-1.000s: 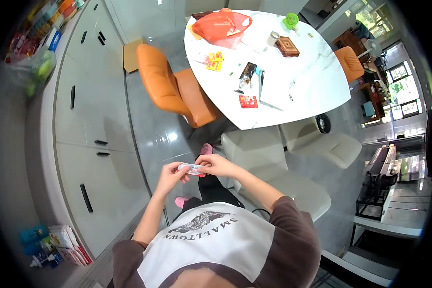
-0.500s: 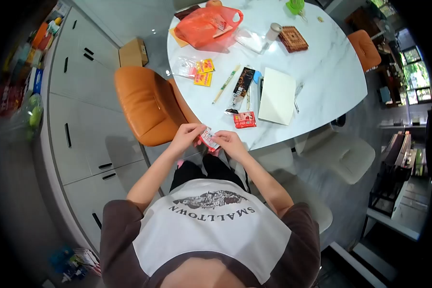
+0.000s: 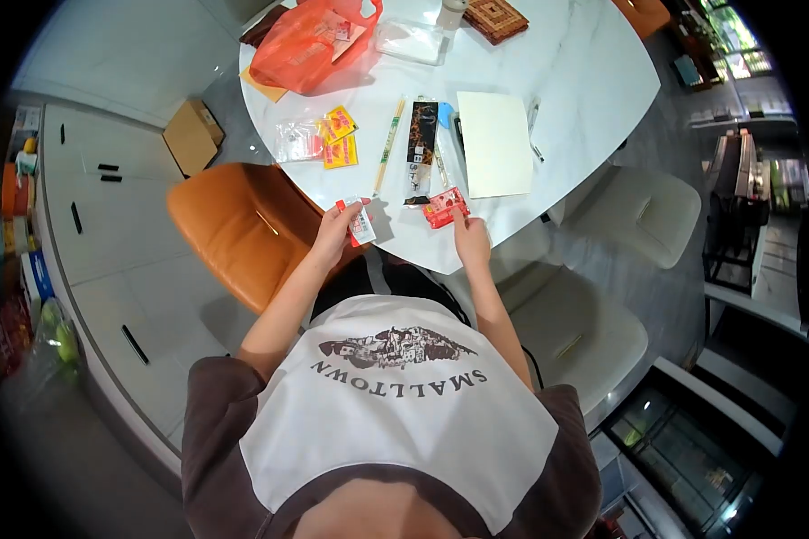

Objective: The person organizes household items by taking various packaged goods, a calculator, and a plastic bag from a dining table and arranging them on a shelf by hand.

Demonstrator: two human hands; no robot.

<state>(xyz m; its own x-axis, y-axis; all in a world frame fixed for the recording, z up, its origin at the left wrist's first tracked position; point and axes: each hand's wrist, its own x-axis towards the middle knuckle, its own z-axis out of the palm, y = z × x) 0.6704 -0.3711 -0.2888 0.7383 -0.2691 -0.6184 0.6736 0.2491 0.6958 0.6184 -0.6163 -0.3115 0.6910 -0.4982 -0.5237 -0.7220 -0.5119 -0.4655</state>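
My left hand [image 3: 333, 232] is closed on a small white and red packet [image 3: 361, 225] at the table's near edge. The fingers of my right hand [image 3: 471, 241] are together at the lower right edge of a red packet [image 3: 442, 205], which lies on the white marble table [image 3: 584, 90]. Just beyond it are a long black wrapper [image 3: 422, 148] with clear ends and a thin stick [image 3: 440, 162]. Another thin stick in a printed sleeve [image 3: 389, 146] lies further left. Yellow packets [image 3: 339, 151] and a clear plastic wrapper [image 3: 297, 142] rest at the table's left side.
A white notepad [image 3: 494, 144] and a pen [image 3: 536, 148] lie on the right. Towards the back are a red plastic bag [image 3: 310, 45], a clear plastic pack [image 3: 411, 42] and a woven mat [image 3: 490, 18]. An orange chair [image 3: 234, 220] and grey chairs [image 3: 638, 216] stand around the table.
My hands have moved apart. The white and red packet, between both hands before, is now in my left hand alone. My right hand has reached the red packet, which is more tilted. The view has shifted.
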